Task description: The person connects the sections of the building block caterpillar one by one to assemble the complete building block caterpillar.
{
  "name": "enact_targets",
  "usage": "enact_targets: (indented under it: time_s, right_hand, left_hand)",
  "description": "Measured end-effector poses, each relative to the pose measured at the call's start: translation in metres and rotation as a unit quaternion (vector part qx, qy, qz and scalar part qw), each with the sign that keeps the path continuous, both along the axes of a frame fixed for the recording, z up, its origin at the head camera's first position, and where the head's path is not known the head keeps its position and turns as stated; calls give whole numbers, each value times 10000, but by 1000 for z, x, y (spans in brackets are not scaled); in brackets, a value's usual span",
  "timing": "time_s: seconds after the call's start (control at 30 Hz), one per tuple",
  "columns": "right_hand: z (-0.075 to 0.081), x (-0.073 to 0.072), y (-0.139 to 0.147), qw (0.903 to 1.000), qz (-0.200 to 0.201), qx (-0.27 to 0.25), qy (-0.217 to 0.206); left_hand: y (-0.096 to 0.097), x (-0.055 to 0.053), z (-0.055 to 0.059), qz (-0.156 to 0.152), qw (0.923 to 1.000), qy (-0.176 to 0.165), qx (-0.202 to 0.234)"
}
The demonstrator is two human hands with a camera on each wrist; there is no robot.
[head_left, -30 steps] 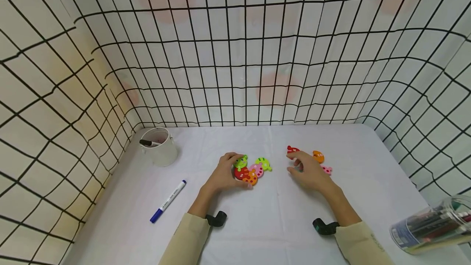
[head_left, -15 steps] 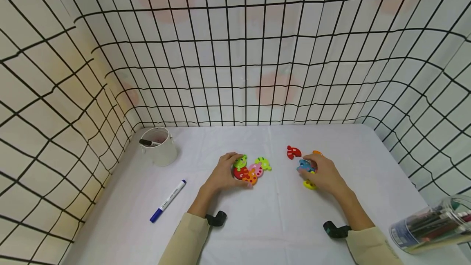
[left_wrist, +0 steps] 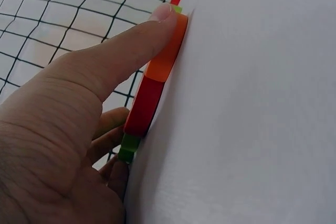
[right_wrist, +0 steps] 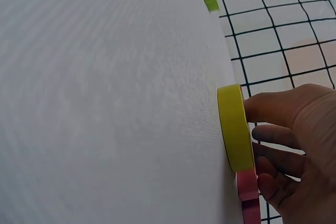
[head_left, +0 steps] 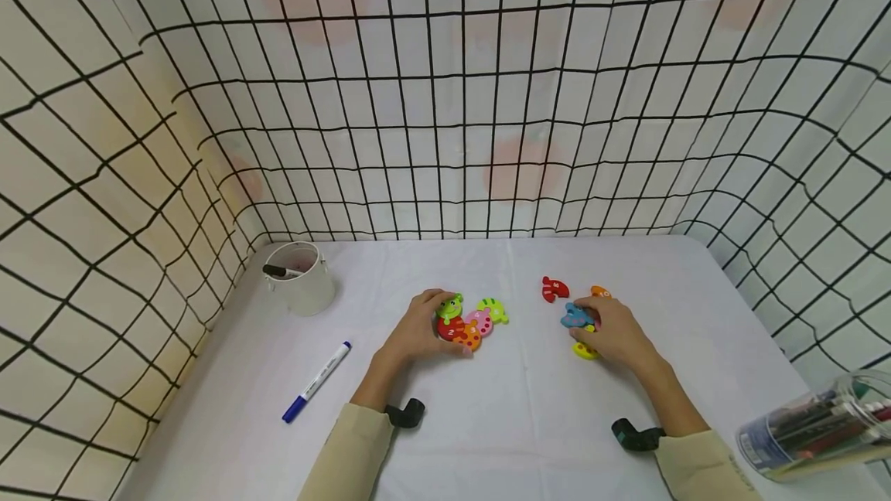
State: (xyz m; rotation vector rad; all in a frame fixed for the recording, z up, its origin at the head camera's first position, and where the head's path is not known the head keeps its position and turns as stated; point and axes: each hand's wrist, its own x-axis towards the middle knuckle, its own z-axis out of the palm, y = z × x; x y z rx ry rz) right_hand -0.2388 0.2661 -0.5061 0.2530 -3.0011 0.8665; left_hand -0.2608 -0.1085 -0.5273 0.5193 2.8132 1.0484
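Note:
My left hand (head_left: 418, 331) grips the left side of a row of joined puzzle pieces on the table. Its fingers curl by the green smiling head piece (head_left: 452, 308) and red piece (head_left: 448, 329); the thumb lies along the orange piece (left_wrist: 168, 53). A pink piece (head_left: 479, 322) and a striped green piece (head_left: 494, 310) continue the row to the right. My right hand (head_left: 616, 329) holds a blue puzzle piece (head_left: 575, 316) between thumb and forefinger. Beneath that hand sit a yellow piece (head_left: 584, 351) and a pink piece (right_wrist: 248, 184), partly hidden.
A red piece (head_left: 554, 289) and a partly covered orange piece (head_left: 600, 291) lie beyond my right hand. Blue marker (head_left: 316, 381) and white bucket (head_left: 309, 284) are at left; a jar of pens (head_left: 810, 427) lies at right. Black wire mesh (head_left: 459, 138) encloses the table.
My right hand has moved from near the red piece rightward and toward me, onto the blue piece. My left hand and its joined pieces have shifted slightly left.

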Motion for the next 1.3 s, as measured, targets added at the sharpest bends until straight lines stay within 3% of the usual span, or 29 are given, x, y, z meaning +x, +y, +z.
enact_targets:
  time_s: [0.37, 0.67, 0.97, 1.3]
  right_hand:
    - [-1, -1, -3, 9999, -50, -87, -5]
    - [3, 0, -5, 9994, -157, -298, 111]
    - [10, -2, -20, 9988, -120, -434, 179]
    - [14, -5, -47, 9969, 210, -683, 343]
  left_hand:
    - [-4, -2, 0, -99, 9998, 10, 151]
    - [-9, -4, -2, -400, 9987, 80, 307]
    - [-9, -3, 0, -334, 9990, -21, 291]
    - [-9, -4, 1, -393, 9984, 14, 413]
